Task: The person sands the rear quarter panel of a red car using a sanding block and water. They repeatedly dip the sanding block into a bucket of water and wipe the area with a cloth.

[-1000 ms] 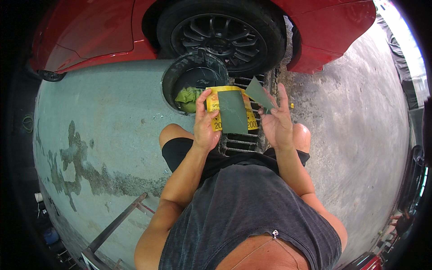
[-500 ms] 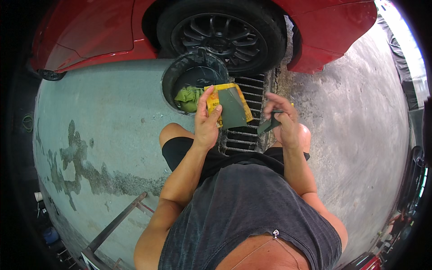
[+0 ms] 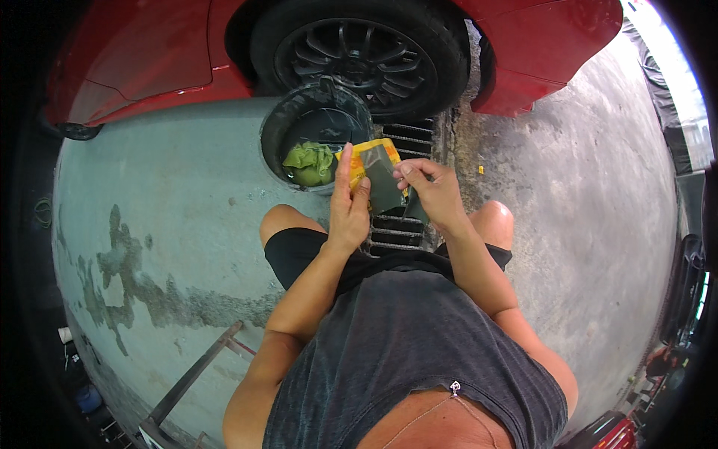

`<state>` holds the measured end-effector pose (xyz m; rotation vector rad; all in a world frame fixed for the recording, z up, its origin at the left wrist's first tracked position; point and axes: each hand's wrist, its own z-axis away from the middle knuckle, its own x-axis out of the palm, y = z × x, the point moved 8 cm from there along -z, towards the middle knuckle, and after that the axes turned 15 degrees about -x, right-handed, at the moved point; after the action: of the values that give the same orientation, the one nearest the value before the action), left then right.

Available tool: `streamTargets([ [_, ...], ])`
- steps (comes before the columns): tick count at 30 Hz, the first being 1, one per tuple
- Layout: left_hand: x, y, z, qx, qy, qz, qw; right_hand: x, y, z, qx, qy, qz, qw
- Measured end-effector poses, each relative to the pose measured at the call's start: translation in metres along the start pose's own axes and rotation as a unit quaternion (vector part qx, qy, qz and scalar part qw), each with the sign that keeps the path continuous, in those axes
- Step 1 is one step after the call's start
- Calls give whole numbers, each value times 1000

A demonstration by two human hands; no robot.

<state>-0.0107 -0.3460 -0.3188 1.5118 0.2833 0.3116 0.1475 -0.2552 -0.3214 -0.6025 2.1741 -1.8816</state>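
Note:
My left hand (image 3: 349, 209) grips a flat yellow packet (image 3: 346, 165) by its left side, thumb across the front. A smooth grey-green sheet (image 3: 383, 183) covers much of the packet's face. My right hand (image 3: 434, 193) is closed, its fingertips and thumb pinched together at the packet's upper right edge. Below its palm a small dark grey-green piece (image 3: 416, 209) shows, held in that hand and partly hidden by it. Just beyond the left hand stands a black bucket (image 3: 273, 142) of dark water, with a wet green cloth (image 3: 309, 161) inside.
A red car (image 3: 149, 67) stands ahead, its black wheel (image 3: 359, 60) close behind the bucket. A metal floor grate (image 3: 396, 238) runs under my hands. On the concrete to the right lies a small yellow scrap (image 3: 481, 170). A metal frame (image 3: 191, 374) stands at lower left.
My right hand has moved left, from apart over the right knee to the packet's edge, carrying the dark piece. The left hand still holds the packet. The view has shifted slightly.

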Motion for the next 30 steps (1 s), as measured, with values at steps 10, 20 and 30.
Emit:
streamTargets([
  [10,24,-1,5,16,-110,19,994,14,-24,-2,-57,11,211,976],
  [20,14,-17,-8,-69,-107,162,979,-2,-4,2,-28,22,72,997],
  [30,26,-19,0,-188,-106,387,897,10,-19,7,-24,-20,250,968],
])
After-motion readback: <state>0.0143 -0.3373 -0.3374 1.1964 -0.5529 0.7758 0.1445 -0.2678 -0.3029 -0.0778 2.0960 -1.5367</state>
